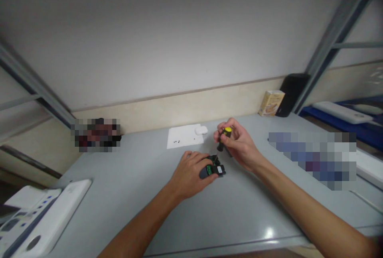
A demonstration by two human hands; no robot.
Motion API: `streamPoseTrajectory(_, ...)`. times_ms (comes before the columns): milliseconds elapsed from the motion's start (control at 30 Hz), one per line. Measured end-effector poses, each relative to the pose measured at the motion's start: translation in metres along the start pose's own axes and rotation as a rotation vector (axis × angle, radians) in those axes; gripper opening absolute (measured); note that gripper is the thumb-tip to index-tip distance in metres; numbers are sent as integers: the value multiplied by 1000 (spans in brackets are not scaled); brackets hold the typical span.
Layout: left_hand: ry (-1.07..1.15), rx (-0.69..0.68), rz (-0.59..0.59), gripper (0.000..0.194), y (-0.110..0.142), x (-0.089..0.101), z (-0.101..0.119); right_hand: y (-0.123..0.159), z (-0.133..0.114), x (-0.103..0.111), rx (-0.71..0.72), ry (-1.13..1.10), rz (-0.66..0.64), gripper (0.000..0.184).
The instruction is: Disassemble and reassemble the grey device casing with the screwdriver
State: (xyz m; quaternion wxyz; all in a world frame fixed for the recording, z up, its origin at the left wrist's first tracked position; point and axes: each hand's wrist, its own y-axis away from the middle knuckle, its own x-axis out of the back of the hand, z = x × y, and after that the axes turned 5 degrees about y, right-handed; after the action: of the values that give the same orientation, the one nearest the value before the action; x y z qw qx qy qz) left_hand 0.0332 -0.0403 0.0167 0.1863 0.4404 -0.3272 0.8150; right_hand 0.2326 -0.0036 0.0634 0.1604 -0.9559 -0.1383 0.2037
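My left hand (194,172) is closed around a small dark opened device (220,170), which looks like a computer mouse. It rests on the grey table, with a green circuit board (208,169) and a white label exposed. In my right hand (239,144) is a black screwdriver (226,133) with a yellow cap, gripped by its handle. Its shaft slants down to the device, and the tip is at the device's far end; whether it sits in a screw I cannot tell. Beyond my hands lies a white paper sheet (183,133) with several tiny dark screws (177,142).
On the paper's right corner sits a white rounded object (201,130). A yellow box (271,103) and a black speaker-like object (293,94) stand at the back right. White flat equipment (70,206) lies at the left edge. Blurred-out items occupy both sides of the grey table (125,182).
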Motion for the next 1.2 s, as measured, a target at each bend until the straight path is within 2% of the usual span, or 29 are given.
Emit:
streamPoseTrajectory(167,-4,-4,18,24,1,-2,-1,0,0,-1,-69,-23,-44,22)
streamPoseTrajectory(367,5,-5,25,24,1,-3,-2,2,-3,-3,-102,-181,-74,10)
streamPoseTrajectory(633,8,0,9,18,-1,-3,1,6,0,-5,-149,-170,-139,18)
streamPoseTrajectory(767,36,0,10,17,-2,-3,2,3,5,-14,-114,-162,-112,21)
streamPoseTrajectory(900,76,0,20,15,-2,-4,0,-4,7,-25,-89,-137,-91,34)
streamPoseTrajectory(1000,110,33,33,20,-2,-5,-1,-7,6,-28,-78,-71,-109,30)
streamPoseTrajectory(1100,139,74,52,29,-2,-6,-2,-7,4,-21,-60,-30,-105,22)
streamPoseTrajectory(1200,144,84,59,31,-1,-6,-3,-6,0,-7,-46,21,-70,22)
